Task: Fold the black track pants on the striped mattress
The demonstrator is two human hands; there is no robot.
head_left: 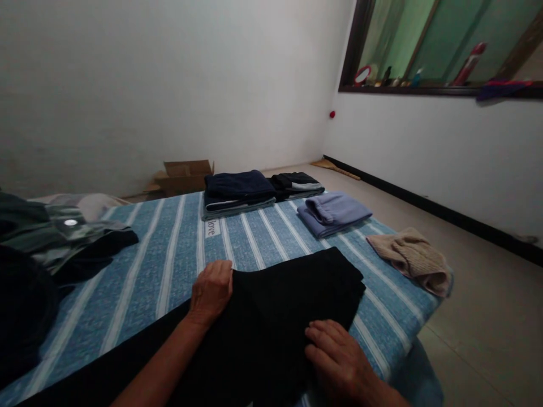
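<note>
A black garment point(280, 305) lies partly folded on the blue-and-white striped bed point(169, 254) right in front of me. My left hand point(211, 292) grips its upper left edge with the fingers curled over the fabric. My right hand point(339, 359) rests flat on the lower right part of the same garment, fingers pressed against the cloth.
Folded dark blue clothes point(237, 192), a black folded piece point(297, 183) and a lilac folded piece point(333, 212) lie at the far end. A beige knit point(413, 260) sits near the right corner. A heap of unfolded clothes point(51, 243) lies left. A cardboard box point(184, 176) stands on the floor.
</note>
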